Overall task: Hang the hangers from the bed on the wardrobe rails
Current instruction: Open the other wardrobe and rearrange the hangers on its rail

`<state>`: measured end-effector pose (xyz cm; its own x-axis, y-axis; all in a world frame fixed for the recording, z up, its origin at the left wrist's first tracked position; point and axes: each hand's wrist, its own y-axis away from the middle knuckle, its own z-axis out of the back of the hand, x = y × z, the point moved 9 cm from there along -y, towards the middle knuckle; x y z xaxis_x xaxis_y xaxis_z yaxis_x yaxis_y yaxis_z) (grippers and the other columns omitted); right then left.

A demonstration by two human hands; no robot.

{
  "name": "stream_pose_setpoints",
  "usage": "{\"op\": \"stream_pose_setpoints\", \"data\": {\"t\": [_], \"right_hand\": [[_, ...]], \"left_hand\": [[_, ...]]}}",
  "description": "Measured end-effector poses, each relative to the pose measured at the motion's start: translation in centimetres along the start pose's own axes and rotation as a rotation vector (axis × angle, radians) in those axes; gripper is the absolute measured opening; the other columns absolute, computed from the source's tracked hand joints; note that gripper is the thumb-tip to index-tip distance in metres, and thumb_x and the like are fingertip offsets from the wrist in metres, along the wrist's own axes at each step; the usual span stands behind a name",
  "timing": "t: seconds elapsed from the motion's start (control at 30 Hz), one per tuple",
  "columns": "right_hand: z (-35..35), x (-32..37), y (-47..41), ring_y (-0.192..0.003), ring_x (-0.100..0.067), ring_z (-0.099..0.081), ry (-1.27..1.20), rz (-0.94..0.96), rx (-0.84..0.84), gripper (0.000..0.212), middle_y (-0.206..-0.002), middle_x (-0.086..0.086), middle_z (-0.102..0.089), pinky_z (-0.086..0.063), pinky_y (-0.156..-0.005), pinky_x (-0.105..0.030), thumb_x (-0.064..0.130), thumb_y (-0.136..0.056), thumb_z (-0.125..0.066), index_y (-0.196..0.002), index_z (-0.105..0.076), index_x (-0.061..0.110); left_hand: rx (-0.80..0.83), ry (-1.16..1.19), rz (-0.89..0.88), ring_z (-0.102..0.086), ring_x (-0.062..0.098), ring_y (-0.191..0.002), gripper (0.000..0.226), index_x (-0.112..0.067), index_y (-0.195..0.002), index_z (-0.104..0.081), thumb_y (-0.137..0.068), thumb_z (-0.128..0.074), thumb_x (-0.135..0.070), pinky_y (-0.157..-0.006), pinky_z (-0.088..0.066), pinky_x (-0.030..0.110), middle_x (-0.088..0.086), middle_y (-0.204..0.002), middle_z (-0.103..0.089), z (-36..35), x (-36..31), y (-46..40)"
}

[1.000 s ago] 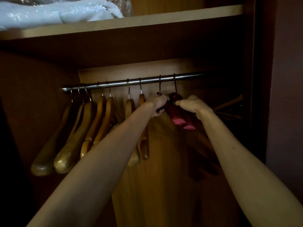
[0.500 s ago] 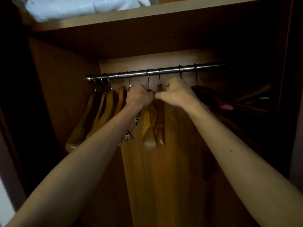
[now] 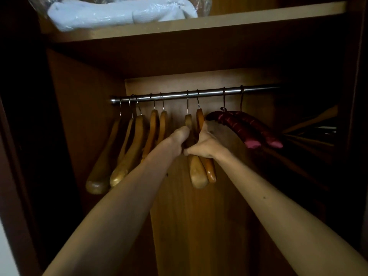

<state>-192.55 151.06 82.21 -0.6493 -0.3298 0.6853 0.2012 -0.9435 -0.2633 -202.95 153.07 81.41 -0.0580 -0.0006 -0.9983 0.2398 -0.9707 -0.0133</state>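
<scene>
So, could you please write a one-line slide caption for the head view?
Both hands, left hand and right hand, grip wooden hangers hanging on the wardrobe rail.

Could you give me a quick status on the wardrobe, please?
Both hands, left and right, grip the two middle wooden hangers. Hooks on the rail. Padded red hangers hang right, apart.

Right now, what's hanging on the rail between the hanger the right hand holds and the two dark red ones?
Nothing: in the head view that stretch of rail is bare between the wooden hanger and the red padded hangers.
</scene>
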Motion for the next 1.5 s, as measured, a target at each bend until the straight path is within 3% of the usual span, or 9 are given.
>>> {"op": "stream_pose_setpoints", "data": {"t": [0.2,0.43,0.6,0.67,0.8,1.13,1.27,1.37,1.5], "right_hand": [[2.3,1.5,-1.1,-0.112,-0.026,-0.058,0.046,0.037,-0.067,0.108,-0.124,-0.009,-0.057,-0.053,-0.092,-0.037,0.033,-0.058,-0.085,-0.151,-0.032,0.017],[5.5,3.5,-1.3,-0.081,-0.017,-0.061,0.216,-0.001,0.124,0.027,-0.096,-0.008,-0.068,-0.045,-0.068,-0.028,0.037,-0.076,-0.074,-0.091,-0.066,0.017],[2.4,-1.6,-0.2,-0.085,-0.014,-0.06,0.146,-0.006,0.083,0.051,-0.099,-0.002,-0.067,-0.048,-0.073,-0.027,0.045,-0.067,-0.078,-0.11,-0.065,0.02],[-0.1,-4.2,1.2,-0.092,-0.012,-0.062,0.036,0.017,0.116,0.077,-0.102,0.001,-0.067,-0.052,-0.081,-0.027,0.048,-0.056,-0.079,-0.124,-0.059,0.019],[-4.5,-9.1,5.2,-0.101,-0.01,-0.064,-0.105,0.056,0.153,0.085,-0.109,0.004,-0.067,-0.055,-0.093,-0.036,0.048,-0.062,-0.08,-0.136,-0.05,0.018],[-9.3,-20.7,13.9,-0.098,0.001,-0.065,-0.398,-0.066,0.253,0.034,-0.11,0.01,-0.066,-0.053,-0.073,-0.016,0.026,-0.105,-0.048,-0.138,-0.053,0.023],[-9.9,-23.8,13.5,-0.116,-0.009,-0.053,-0.16,-0.044,0.12,0.06,-0.13,0.008,-0.05,-0.049,-0.104,-0.042,0.022,-0.09,-0.07,-0.144,-0.045,0.03],[-10.4,-23.6,13.8,-0.141,-0.018,-0.029,-0.003,0.02,0.19,0.09,-0.152,0.008,-0.028,-0.036,-0.113,-0.044,0.029,-0.078,-0.081,-0.153,-0.031,0.031],[-12.8,-23.2,16.1,-0.132,-0.02,-0.044,-0.032,-0.083,0.481,0.083,-0.138,0.001,-0.044,-0.041,-0.097,-0.025,0.018,-0.081,-0.081,-0.15,-0.035,0.021]], "left_hand": [[0.026,0.09,0.022,-0.058,0.023,-0.078,0.031,-0.011,-0.087,-0.059,-0.107,-0.04,-0.026,-0.062,-0.046,0.033,0.01,-0.085,-0.061,-0.8,-1.7,-0.5],[0.088,0.083,0.112,-0.062,0.018,-0.059,0.032,-0.009,-0.085,-0.061,-0.1,-0.058,-0.037,-0.062,-0.055,0.029,0.005,-0.057,-0.066,-1.7,-2.5,-1.2],[0.221,0.125,0.157,-0.066,0.021,-0.054,0.031,-0.009,-0.09,-0.064,-0.101,-0.056,-0.037,-0.048,-0.056,0.028,0.008,-0.058,-0.068,-4.9,2.8,-1.5],[0.224,0.142,0.152,-0.067,0.022,-0.073,0.032,-0.01,-0.095,-0.067,-0.094,-0.067,-0.042,-0.066,-0.058,0.032,0.009,-0.079,-0.071,-5.8,5.8,-1.6],[0.19,0.089,0.198,-0.073,0.029,-0.098,0.111,-0.004,-0.122,-0.067,-0.032,-0.098,-0.06,-0.092,-0.058,0.043,0.012,-0.109,-0.075,-5.6,13.8,-1.5],[0.188,0.036,0.247,-0.071,0.013,-0.061,0.033,-0.008,-0.099,-0.074,-0.077,-0.085,-0.03,-0.06,-0.057,0.028,0.005,-0.082,-0.076,-3.9,25.3,9.9],[0.284,-0.123,0.22,-0.074,0.026,-0.093,0.055,-0.011,-0.11,-0.071,-0.068,-0.089,-0.041,-0.091,-0.059,0.042,0.008,-0.095,-0.078,-2.4,28.3,12.3],[0.435,-0.162,0.229,-0.072,0.027,-0.096,0.034,-0.016,-0.108,-0.065,-0.08,-0.082,-0.025,-0.092,-0.058,0.043,0.01,-0.102,-0.076,-1.0,29.8,13.6],[0.764,-0.263,0.235,-0.071,0.024,-0.105,0.078,-0.016,-0.13,-0.055,-0.063,-0.089,-0.037,-0.084,-0.058,0.037,0.007,-0.112,-0.074,-0.4,31.9,15.3]]}}
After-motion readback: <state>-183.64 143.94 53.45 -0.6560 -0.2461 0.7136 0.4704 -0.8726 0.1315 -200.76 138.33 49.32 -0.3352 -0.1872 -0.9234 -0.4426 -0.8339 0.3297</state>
